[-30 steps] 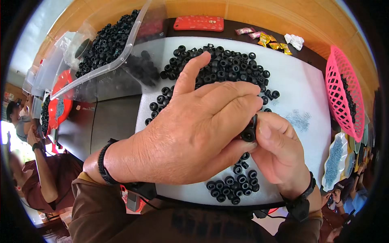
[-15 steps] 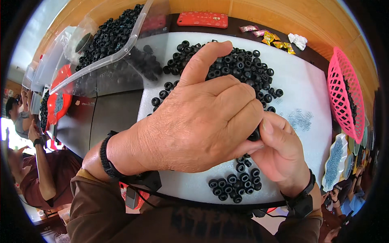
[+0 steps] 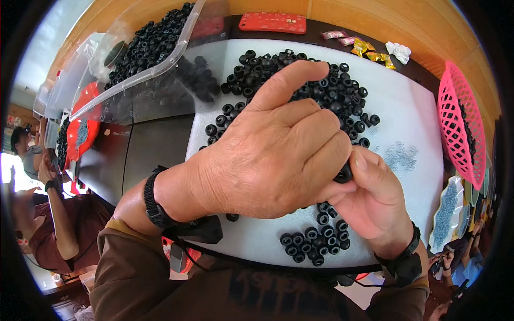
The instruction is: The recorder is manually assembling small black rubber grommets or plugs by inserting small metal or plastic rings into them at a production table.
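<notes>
Component (image 3: 343, 175) is sitting above surface (image 3: 415, 120); right hand (image 3: 370, 197) is pinching it; left hand (image 3: 273, 158) is partly covering it, closure unclear; two-handed manipulation is apparently occurring; next move is likely requiring steadiness.

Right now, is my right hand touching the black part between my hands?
Touching. The head view shows the thumb of your right hand against the right side of the black part, with no visible gap.
</notes>
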Demonstrator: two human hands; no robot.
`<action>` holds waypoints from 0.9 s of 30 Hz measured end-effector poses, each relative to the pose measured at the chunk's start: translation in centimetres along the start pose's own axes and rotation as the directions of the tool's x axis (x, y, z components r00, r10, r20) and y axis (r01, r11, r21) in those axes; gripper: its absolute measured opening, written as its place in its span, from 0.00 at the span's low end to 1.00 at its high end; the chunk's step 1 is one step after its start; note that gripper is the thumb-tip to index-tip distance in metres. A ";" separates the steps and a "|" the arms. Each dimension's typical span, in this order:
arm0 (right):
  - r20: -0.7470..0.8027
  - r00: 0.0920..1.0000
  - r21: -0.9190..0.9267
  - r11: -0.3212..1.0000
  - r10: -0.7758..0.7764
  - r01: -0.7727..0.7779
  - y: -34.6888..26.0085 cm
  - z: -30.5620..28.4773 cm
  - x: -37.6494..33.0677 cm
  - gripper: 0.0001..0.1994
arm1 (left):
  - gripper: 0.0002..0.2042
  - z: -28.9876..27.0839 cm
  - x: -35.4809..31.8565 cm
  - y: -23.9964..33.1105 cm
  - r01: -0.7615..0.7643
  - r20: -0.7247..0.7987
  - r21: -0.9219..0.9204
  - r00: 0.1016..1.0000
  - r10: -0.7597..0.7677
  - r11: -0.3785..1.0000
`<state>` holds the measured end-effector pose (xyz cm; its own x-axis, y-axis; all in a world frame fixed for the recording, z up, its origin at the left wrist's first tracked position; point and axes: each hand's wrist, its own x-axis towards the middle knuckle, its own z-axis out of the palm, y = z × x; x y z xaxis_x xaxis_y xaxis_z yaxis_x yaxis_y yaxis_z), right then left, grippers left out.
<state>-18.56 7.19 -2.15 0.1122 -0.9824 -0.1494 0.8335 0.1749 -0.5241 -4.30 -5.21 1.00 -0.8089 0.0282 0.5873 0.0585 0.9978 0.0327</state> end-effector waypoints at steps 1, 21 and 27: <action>0.003 1.000 0.002 1.000 0.004 -0.004 0.0 0.1 0.0 0.13 | 0.17 0.3 -0.1 0.0 -0.013 -0.049 -0.021 0.999 0.012 1.000; 0.005 0.993 -0.084 0.989 -0.120 0.120 0.0 0.5 0.1 0.15 | 0.19 0.0 -0.1 0.3 0.096 -0.024 -0.031 0.995 -0.097 0.995; 0.031 0.996 -0.067 0.994 -0.088 0.090 0.1 0.5 0.3 0.14 | 0.18 -0.9 0.5 0.7 0.153 -0.081 0.120 0.986 -0.144 0.981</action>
<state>-18.14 6.92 -1.81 0.0546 -0.9956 -0.0768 0.8020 0.0895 -0.5906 -4.14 -4.56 2.06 -0.7588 -0.1210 0.6400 -0.1368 0.9903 0.0251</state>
